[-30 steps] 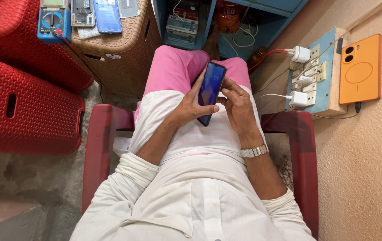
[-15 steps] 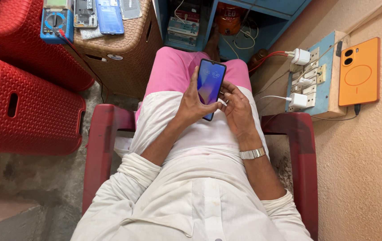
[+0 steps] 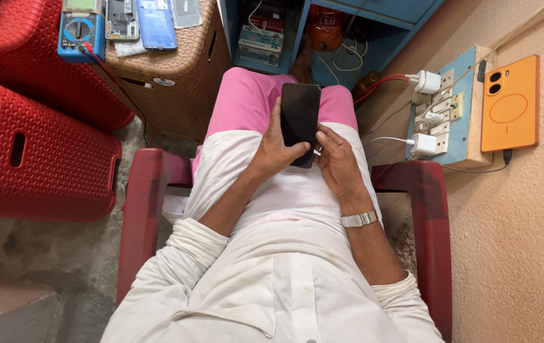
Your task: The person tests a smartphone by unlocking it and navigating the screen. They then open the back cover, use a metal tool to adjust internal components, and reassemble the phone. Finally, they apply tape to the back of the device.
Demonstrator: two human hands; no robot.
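now the phone (image 3: 300,121) has turned flat and its screen has gone dark; left hand (image 3: 276,151) wraps around it over the lap; right hand (image 3: 337,160) touches its lower edge, fingers curled.

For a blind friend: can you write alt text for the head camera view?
Seated in a red chair, a person holds a dark-screened phone in the left hand, the right hand touching its lower edge. An orange phone lies charging at right.
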